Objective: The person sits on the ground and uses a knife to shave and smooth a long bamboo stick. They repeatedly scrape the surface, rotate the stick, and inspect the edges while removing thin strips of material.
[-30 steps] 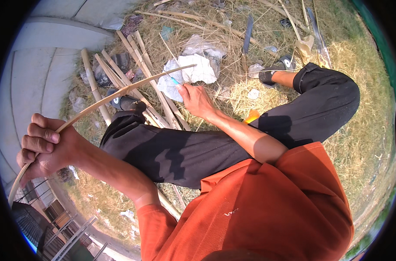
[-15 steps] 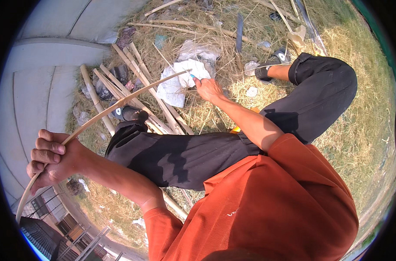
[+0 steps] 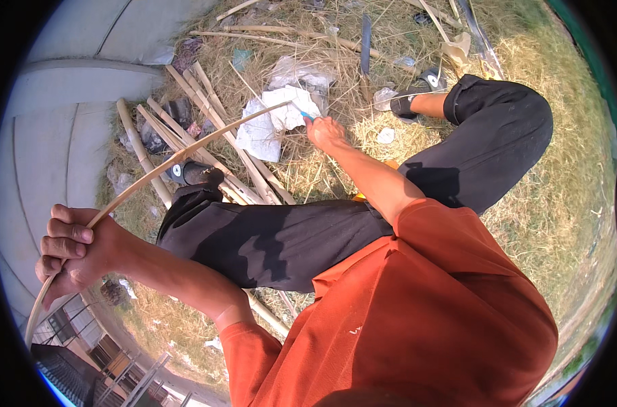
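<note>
My left hand (image 3: 78,247), at the far left, is closed round a long, thin, pale wooden strip (image 3: 193,146), perhaps split bamboo. The strip bends slightly and runs from behind that hand up to the right, its far end above a white crumpled sheet (image 3: 261,136). Near that end, my right hand (image 3: 327,132) is closed on a small blue tool (image 3: 307,116). Only the tool's blue part shows clearly; its working end is too small to make out. A narrow gap seems to lie between the tool and the strip's tip.
Several split poles (image 3: 213,122) lie by my left shoe (image 3: 186,171). A dark flat blade-like piece (image 3: 365,47) rests on the dry grass (image 3: 525,74) ahead. A pale wall (image 3: 57,142) stands at the left. My bent legs in black trousers (image 3: 267,237) lie under my arms.
The blue tool and my right hand have drawn slightly to the right, away from the strip's tip. My left hand keeps its hold on the strip. The whole view has shifted a little.
</note>
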